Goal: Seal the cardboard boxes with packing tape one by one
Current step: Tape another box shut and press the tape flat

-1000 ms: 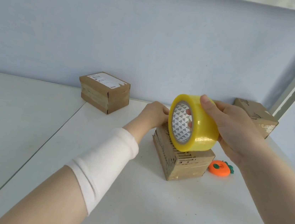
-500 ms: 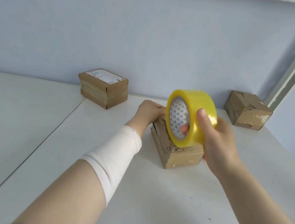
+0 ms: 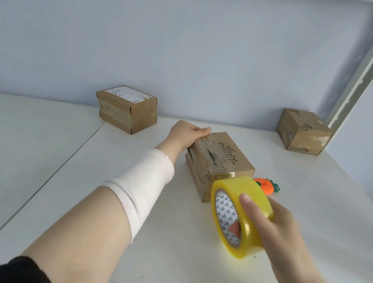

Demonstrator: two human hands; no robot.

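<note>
The left hand clasps the far end of a torn brown cardboard box; the right hand grips a yellow roll of packing tape at the box's near corner. A labelled brown carton sits beyond the left hand, a scuffed brown carton beyond the right.

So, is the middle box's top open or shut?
Shut: flaps of the middle box lie flat, glossy tape crossing the top from the left hand to the tape roll the right hand grips.
</note>
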